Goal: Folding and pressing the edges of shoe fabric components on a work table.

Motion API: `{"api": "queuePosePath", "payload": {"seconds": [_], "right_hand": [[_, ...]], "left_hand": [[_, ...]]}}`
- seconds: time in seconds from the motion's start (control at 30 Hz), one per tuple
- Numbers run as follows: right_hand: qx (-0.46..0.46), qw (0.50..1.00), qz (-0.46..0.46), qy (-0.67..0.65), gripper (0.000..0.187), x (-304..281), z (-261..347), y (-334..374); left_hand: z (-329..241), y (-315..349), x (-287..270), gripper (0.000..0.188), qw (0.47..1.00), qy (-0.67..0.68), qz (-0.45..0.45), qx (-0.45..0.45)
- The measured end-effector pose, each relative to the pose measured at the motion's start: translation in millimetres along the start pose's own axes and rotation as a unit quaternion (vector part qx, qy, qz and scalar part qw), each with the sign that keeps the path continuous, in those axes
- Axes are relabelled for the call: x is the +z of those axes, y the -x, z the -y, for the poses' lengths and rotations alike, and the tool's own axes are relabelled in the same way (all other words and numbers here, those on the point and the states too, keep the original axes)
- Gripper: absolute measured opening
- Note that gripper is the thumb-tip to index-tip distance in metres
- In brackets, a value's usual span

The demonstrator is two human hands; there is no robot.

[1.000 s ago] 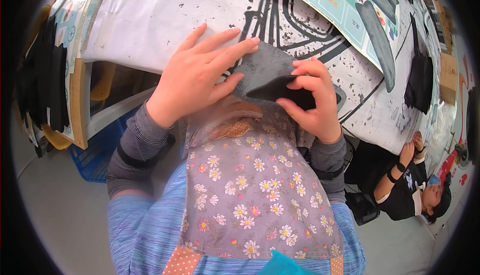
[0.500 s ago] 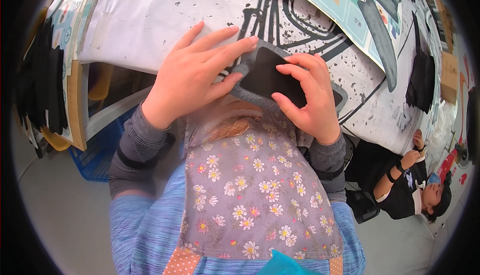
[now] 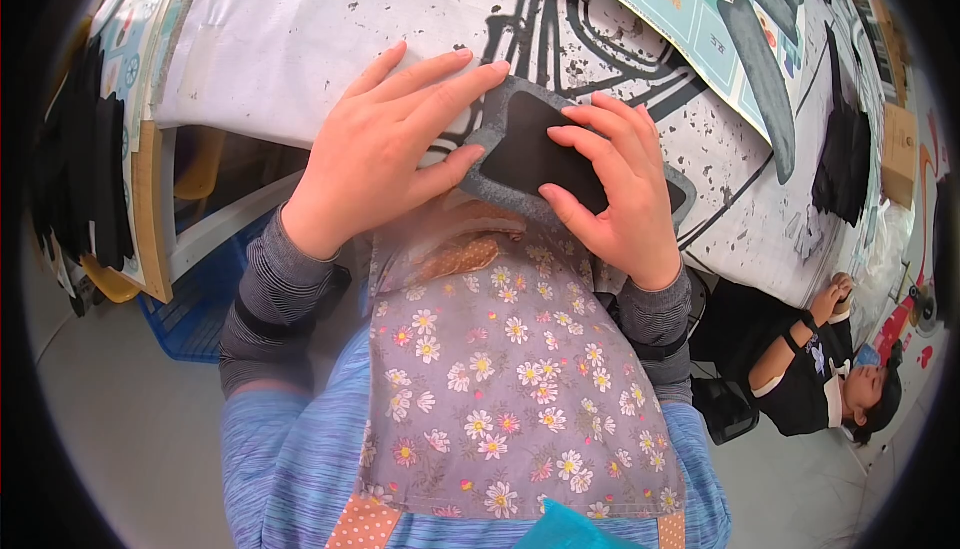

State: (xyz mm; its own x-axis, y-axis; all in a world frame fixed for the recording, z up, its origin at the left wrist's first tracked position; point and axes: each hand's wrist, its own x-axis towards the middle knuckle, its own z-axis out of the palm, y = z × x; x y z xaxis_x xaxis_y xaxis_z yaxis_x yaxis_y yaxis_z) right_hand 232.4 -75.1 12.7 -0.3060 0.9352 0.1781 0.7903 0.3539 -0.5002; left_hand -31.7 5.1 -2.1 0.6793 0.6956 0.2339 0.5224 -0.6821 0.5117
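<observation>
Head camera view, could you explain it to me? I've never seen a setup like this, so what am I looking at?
There's no machine at work here, just a person's bare hands, seen from a fisheye camera on their head looking down. The lens bends straight edges.

The left hand is spread, its thumb and index finger at the edge of a flat grey piece. The right hand curves over a thin black piece lying on the grey one; neither seems gripped.

The white-covered table also bears a teal illustrated sheet with long grey strips on it. Another person is at the right.
</observation>
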Motion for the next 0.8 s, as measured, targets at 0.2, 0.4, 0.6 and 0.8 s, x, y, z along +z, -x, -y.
{"api": "queuePosePath", "payload": {"seconds": [0.2,0.4,0.6,0.8], "right_hand": [[-0.005,1.0,0.001,0.011,0.046,-0.7,1.1,-1.7],[-0.009,1.0,-0.004,0.009,0.045,-0.8,0.0,1.2],[-0.017,0.99,0.05,0.127,0.052,-4.8,6.4,10.3],[0.051,0.976,0.113,0.179,0.083,-0.2,20.8,31.7]], "left_hand": [[0.6,0.0,0.3,0.063,1.0,0.001,-0.003,0.0],[0.1,0.4,-0.5,0.06,1.0,0.0,-0.009,0.002],[-1.5,-1.3,-3.2,0.055,1.0,-0.008,0.003,0.015],[-7.6,-5.9,-3.0,0.054,1.0,0.012,0.006,-0.015]]}}
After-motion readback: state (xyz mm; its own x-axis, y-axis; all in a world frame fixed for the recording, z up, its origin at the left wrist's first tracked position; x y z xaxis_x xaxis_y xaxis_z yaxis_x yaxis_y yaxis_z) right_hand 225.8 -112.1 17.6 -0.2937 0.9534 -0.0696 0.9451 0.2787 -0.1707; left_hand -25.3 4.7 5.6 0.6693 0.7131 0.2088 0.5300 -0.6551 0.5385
